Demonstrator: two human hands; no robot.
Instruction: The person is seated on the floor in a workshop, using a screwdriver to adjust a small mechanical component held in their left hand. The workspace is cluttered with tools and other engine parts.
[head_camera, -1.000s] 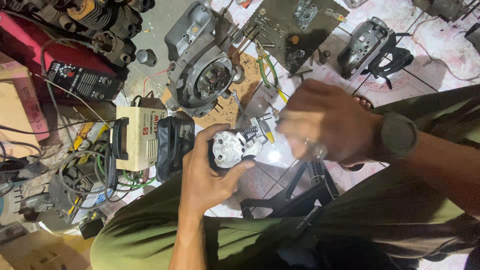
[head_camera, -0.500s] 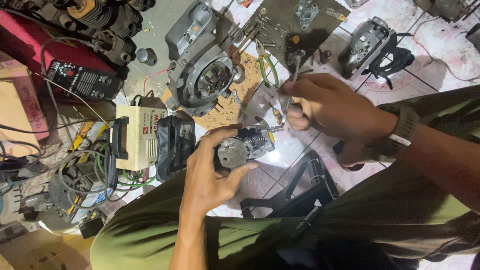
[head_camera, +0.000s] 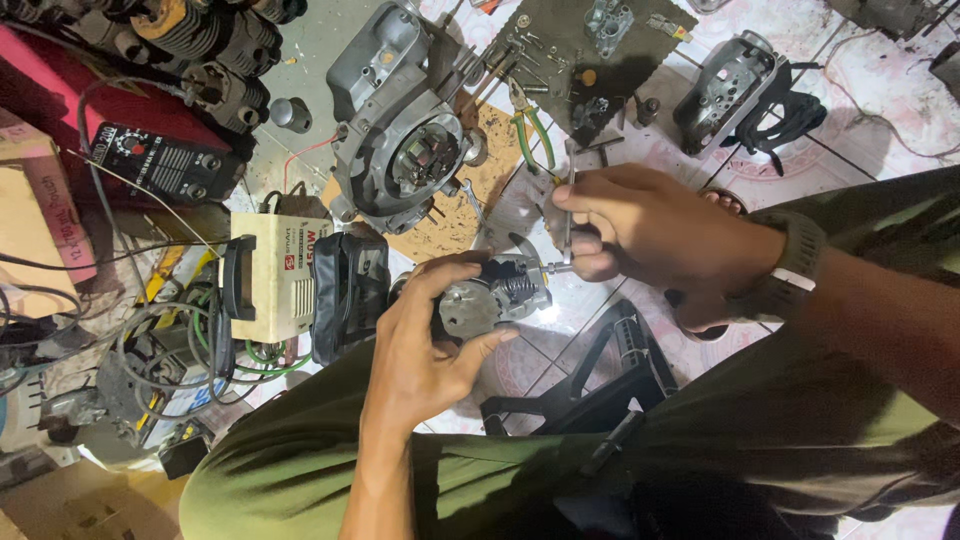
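I saw the left hand (head_camera: 425, 350) low in the centre, wrapped around a small metal assembly (head_camera: 490, 297). The right hand (head_camera: 660, 235) sat just right of and above it, pinching a thin metal tool (head_camera: 568, 215) whose lower end touched the assembly's right side. Directly above the assembly lay an engine casing (head_camera: 400, 130) on a cardboard sheet (head_camera: 480, 195). Pliers (head_camera: 530, 125) lay right of the casing, above the right hand. A box-shaped machine (head_camera: 275, 275) stood left of the left hand, with a dark pouch (head_camera: 350, 290) between them. Tangled cables (head_camera: 150, 350) lay further left. Another casing (head_camera: 725, 90) rested at upper right on the tiled floor (head_camera: 880, 130). A stool frame (head_camera: 600, 380) stood below the assembly, between the person's knees.
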